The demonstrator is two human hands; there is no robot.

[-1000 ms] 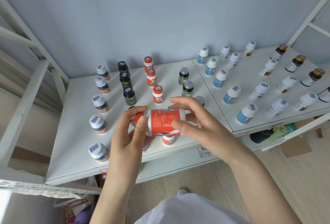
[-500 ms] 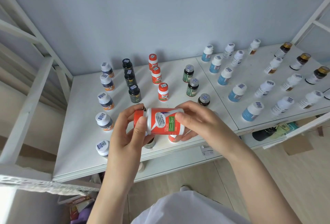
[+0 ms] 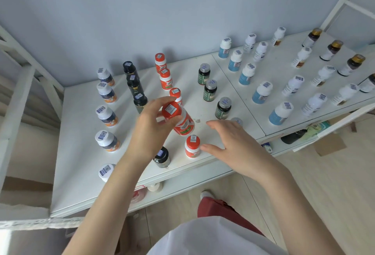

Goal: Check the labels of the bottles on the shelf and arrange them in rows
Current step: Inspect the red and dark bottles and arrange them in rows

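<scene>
Over gap in orange row (image 3: 165, 80), left hand (image 3: 149, 130) grips tilted bottle (image 3: 179, 118).

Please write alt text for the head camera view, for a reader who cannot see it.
A person's left hand holds a tilted orange plastic bottle with an orange cap over a white shelf, while the open right hand hovers beside it. Many other small capped bottles stand on the shelf in rows by colour.
</scene>
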